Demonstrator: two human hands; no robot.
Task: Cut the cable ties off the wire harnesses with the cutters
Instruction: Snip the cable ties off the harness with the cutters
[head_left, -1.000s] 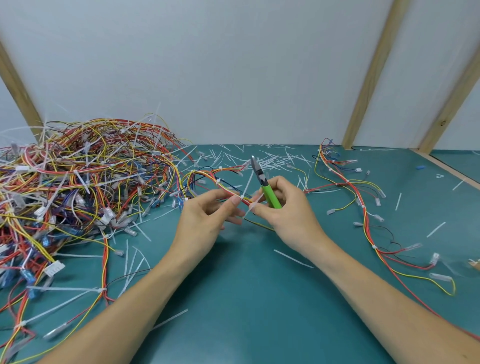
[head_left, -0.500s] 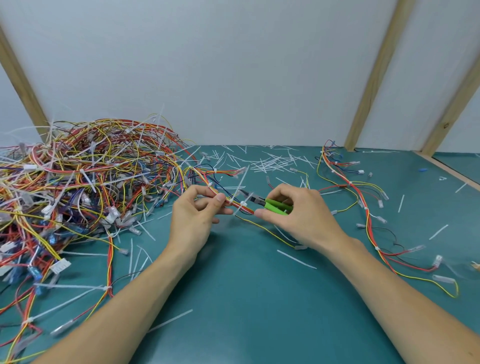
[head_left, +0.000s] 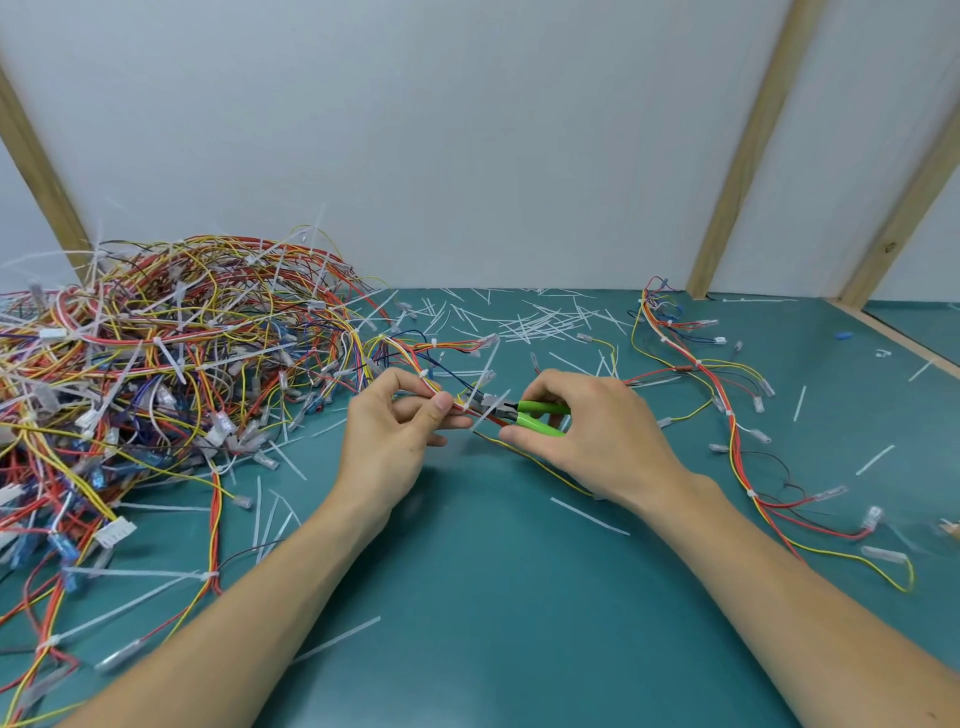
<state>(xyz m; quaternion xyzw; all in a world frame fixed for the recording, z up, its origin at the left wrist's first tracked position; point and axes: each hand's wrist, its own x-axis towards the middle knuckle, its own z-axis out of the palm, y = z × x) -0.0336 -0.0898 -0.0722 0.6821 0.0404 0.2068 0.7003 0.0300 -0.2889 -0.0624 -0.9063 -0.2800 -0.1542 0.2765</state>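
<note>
1. Head view, the only one: the left hand (head_left: 395, 431) pinched a thin wire harness (head_left: 415, 358) between thumb and fingers, just left of a white cable tie (head_left: 488, 410). The right hand (head_left: 587, 431) was wrapped around the green-handled cutters (head_left: 540, 415), whose nose sat right at that tie.
2. Handling guess: the harness looked light and floppy, thin soft-jacketed wires in red, yellow and orange that sag wherever they aren't held. So pinching close beside the tie made sense, keeping that stretch taut. The tie itself looked like stiff, slick nylon, and its tail stuck out straight.
3. Whether the blades already touched the tie or a wire was too small to tell. Nicking insulation seemed the risk.
4. Materials around: a big springy heap of harnesses (head_left: 156, 364) on the left, a matte teal table (head_left: 493, 597), and snipped tie offcuts (head_left: 535, 317) scattered about.
</note>
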